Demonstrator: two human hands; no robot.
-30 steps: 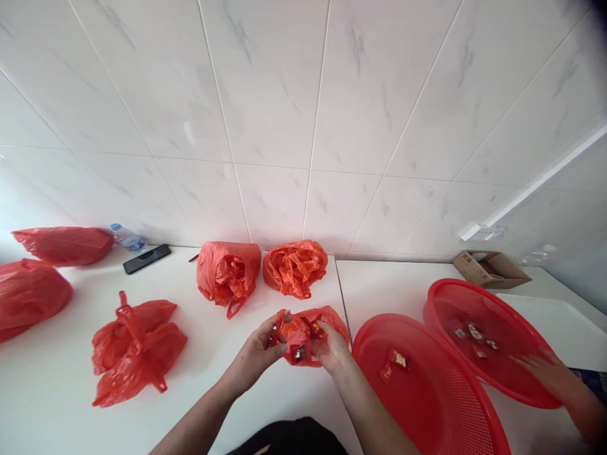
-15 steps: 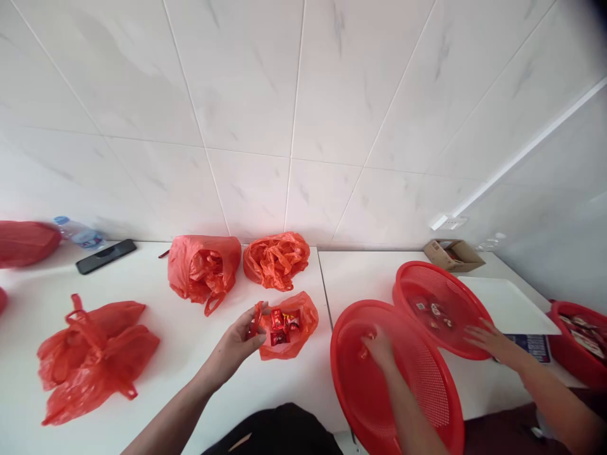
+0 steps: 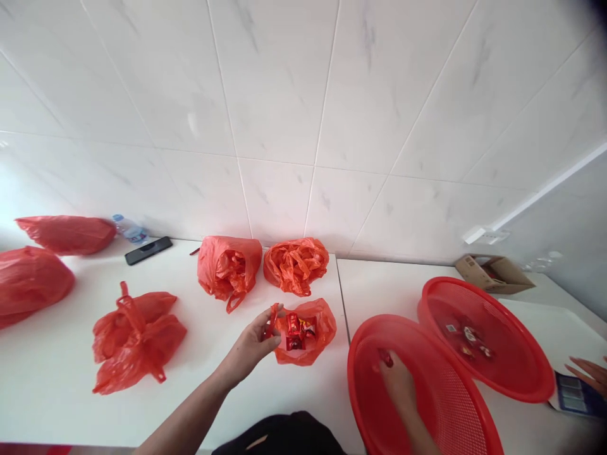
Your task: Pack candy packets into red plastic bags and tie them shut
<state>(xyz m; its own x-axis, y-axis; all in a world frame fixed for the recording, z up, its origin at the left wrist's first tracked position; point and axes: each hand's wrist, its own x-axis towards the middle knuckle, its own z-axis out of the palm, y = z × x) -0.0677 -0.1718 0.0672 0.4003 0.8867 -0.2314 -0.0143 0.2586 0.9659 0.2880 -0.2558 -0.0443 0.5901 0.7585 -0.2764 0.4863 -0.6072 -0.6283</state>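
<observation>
My left hand (image 3: 253,344) is closed on the handle of a thin red plastic bag (image 3: 323,316). The bag's mouth is spread, and several small red-wrapped packets (image 3: 294,325) lie inside it. Down in the near red mesh basket (image 3: 436,366) is my right hand (image 3: 398,382), its fingers closed round a small red-wrapped packet (image 3: 386,358). Part of that packet is hidden by the fingers. Behind and to the right, a second red basket (image 3: 509,325) contains several more small wrapped packets (image 3: 467,338).
Bunched red bags (image 3: 230,272) stand along the wall, and a tied one (image 3: 137,341) sits at left. A phone (image 3: 148,251) lies beside a water bottle (image 3: 130,230). At right are a cardboard box (image 3: 493,273), a white tray (image 3: 554,328) and another person's hand (image 3: 590,373).
The view has swung left. The other person's hand has drawn away from the far basket to the right. My left hand keeps its hold on the bag; my right stays in the near basket.
</observation>
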